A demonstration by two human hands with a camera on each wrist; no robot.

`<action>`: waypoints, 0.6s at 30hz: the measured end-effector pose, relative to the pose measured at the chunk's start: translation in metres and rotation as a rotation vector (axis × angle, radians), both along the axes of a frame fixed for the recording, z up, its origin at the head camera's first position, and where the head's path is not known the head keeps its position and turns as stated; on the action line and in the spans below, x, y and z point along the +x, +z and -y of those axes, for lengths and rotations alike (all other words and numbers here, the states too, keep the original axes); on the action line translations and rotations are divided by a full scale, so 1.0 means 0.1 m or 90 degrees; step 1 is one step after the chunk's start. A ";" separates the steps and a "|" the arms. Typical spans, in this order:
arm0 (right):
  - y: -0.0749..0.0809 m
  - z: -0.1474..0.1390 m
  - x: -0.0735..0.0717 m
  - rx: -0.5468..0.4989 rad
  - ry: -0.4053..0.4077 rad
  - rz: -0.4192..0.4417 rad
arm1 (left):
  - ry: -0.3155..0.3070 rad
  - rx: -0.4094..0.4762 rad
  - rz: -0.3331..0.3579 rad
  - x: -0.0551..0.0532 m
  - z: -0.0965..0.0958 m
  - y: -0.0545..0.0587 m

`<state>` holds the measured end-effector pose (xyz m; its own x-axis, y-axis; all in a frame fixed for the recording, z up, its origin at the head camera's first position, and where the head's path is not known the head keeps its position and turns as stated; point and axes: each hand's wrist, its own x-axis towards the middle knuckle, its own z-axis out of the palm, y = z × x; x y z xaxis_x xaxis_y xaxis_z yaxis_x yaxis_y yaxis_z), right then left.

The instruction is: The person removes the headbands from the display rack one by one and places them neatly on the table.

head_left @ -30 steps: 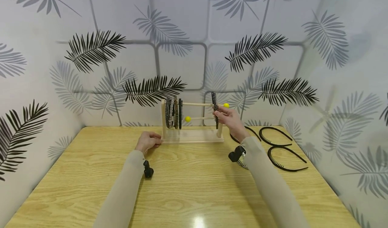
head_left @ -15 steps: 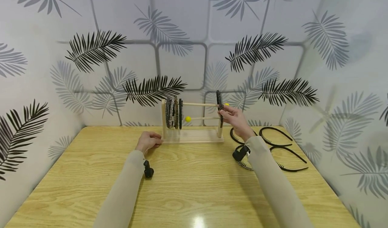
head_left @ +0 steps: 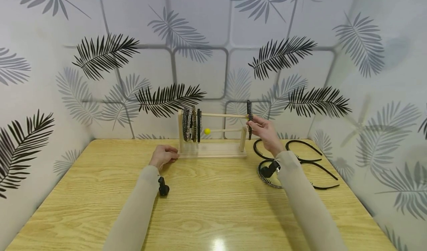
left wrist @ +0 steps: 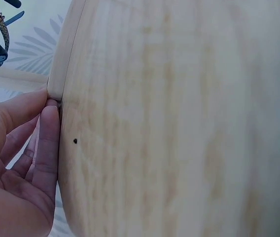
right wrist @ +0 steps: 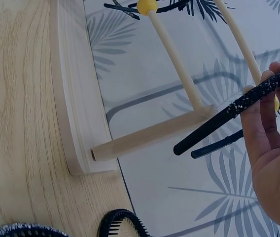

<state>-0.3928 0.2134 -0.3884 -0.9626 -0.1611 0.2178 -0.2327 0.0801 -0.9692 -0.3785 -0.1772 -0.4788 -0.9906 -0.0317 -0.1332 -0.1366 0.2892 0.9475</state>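
My right hand [head_left: 266,133] pinches a black toothed headband [head_left: 250,109] at the right end of the rack's upper rod [head_left: 223,115]. The headband overlaps that rod's yellow ball tip [right wrist: 277,102]. White speckles show along the black headband [right wrist: 256,98] in the right wrist view, its two ends pointing toward the rack's right post. At the left end of the wooden rack [head_left: 213,154], my left hand [head_left: 163,155] grips the base edge between thumb and fingers. Several headbands [head_left: 192,125], black and patterned, hang together on the left part of the rack.
Several black headbands [head_left: 303,141] lie on the right of the wooden table [head_left: 200,206]. A speckled headband [head_left: 271,185] is partly behind my right wrist. The lower rod ends in a yellow ball [head_left: 207,131]. A patterned wall [head_left: 200,69] stands right behind.
My right hand has moved right with the headband, from inside the right post to the upper rod's ball tip, passing outside the post. My left hand has stayed on the base.
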 end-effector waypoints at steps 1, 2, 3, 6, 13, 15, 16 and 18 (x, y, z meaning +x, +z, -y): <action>0.00 -0.01 0.00 0.000 -0.001 -0.003 | 0.000 -0.001 0.000 0.00 0.00 0.00; 0.00 -0.03 0.01 0.002 -0.002 -0.005 | 0.000 -0.001 0.001 0.01 0.00 0.00; -0.01 -0.04 0.01 0.002 -0.004 -0.007 | 0.000 -0.002 0.002 0.01 0.01 0.01; -0.02 -0.10 0.02 -0.003 -0.010 -0.012 | 0.000 -0.003 0.002 0.01 0.00 0.00; -0.05 -0.21 0.08 -0.026 -0.020 -0.014 | 0.000 0.001 -0.001 -0.01 0.00 -0.02; -0.05 -0.23 0.09 -0.025 -0.021 -0.015 | 0.001 0.002 -0.002 -0.01 0.00 -0.02; -0.05 -0.24 0.09 -0.020 -0.022 -0.018 | 0.001 0.000 -0.003 -0.01 0.00 -0.02; -0.06 -0.26 0.10 -0.013 -0.019 -0.023 | 0.002 -0.002 -0.001 -0.01 0.00 -0.02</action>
